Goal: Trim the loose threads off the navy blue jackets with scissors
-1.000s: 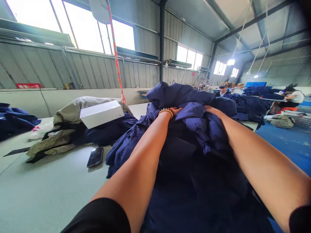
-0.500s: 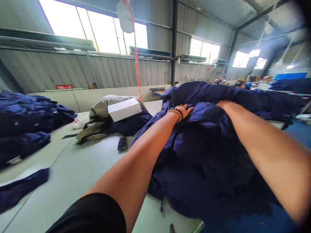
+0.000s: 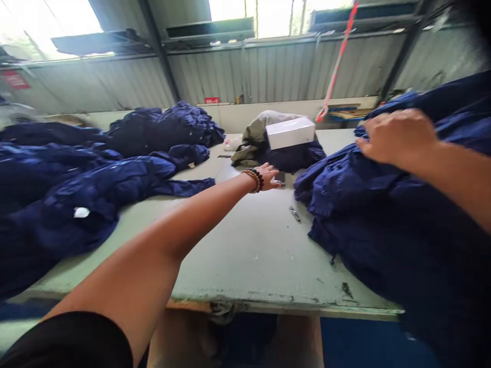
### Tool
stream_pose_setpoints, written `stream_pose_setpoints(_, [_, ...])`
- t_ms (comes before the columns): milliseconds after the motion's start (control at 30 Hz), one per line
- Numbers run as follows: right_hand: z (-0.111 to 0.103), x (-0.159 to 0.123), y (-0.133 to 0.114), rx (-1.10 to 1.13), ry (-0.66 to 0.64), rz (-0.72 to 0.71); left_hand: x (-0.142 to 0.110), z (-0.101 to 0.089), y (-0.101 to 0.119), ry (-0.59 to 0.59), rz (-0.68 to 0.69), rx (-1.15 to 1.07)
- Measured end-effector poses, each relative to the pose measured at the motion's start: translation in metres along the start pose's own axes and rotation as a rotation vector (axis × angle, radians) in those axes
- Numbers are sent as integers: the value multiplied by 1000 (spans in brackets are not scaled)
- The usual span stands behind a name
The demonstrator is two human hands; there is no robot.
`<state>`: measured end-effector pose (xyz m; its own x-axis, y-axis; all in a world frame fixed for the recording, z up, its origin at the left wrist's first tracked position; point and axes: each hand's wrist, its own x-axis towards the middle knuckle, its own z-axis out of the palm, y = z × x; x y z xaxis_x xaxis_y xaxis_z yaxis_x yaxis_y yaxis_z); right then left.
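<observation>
Head view: our empty left hand [image 3: 267, 177] spread near the phone [image 3: 281, 177]; our right hand [image 3: 402, 134] curled over navy garments [image 3: 345, 189], grip unclear; clothing [image 3: 293, 156] propped the white box [image 3: 290, 133].

Two bare hands, one left hand [image 3: 267, 178] and one right hand [image 3: 401, 135], at one table [image 3: 245, 250]
Navy clothing on two sides, one left mass [image 3: 95, 189] and one right mass [image 3: 345, 199], the separate garments too tangled to count; one white box [image 3: 290, 134]; one phone [image 3: 281, 177], partly hidden; one small metal tool [image 3: 295, 214]; one beige cloth [image 3: 255, 130]; one plastic bag [image 3: 232, 143]; one red-and-white cord [image 3: 336, 66]; two bracelets, one light strand [image 3: 252, 177] and one dark strand [image 3: 261, 179]; two red signs, one far-left sign [image 3: 14, 79] and one middle sign [image 3: 211, 100]; two dark posts, one left post [image 3: 158, 46] and one right post [image 3: 402, 53]
</observation>
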<state>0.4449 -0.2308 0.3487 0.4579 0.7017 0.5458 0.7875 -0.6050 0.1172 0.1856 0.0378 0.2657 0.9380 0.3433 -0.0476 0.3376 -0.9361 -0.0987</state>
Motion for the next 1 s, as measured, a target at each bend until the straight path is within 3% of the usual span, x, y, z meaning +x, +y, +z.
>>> stream_pose_setpoints(67, [33,-22,-81,53,-75,-226,-58,38,-44,-58,-123,-2])
stream_pose_setpoints(100, [53,-36,-124,117,-186,-314,-89,56,-64,-83,-184,-3])
stream_pose_setpoints(267, [139,-106,-321,309,-365,-597,-260,135,-142,-187,-490,1])
stream_pose_setpoints(400, [167,-137,-450,448,-427,-710,-386,174,-184,-219,-726,9])
stream_pose_setpoints(500, [169,-148,-532,552,-436,-773,-450,191,-214,-210,-867,28])
stream_pose_setpoints(567, [167,-151,-581,609,-437,-811,-474,199,-237,-191,-933,50])
stream_pose_setpoints(667, [166,-151,-646,666,-442,-839,-487,210,-272,-148,-993,87])
stream_pose_setpoints(800, [170,-130,-715,697,-422,-850,-481,222,-316,-66,-1031,131])
stream_pose_setpoints(1000, [184,-72,-789,710,-380,-842,-460,220,-372,82,-1105,190])
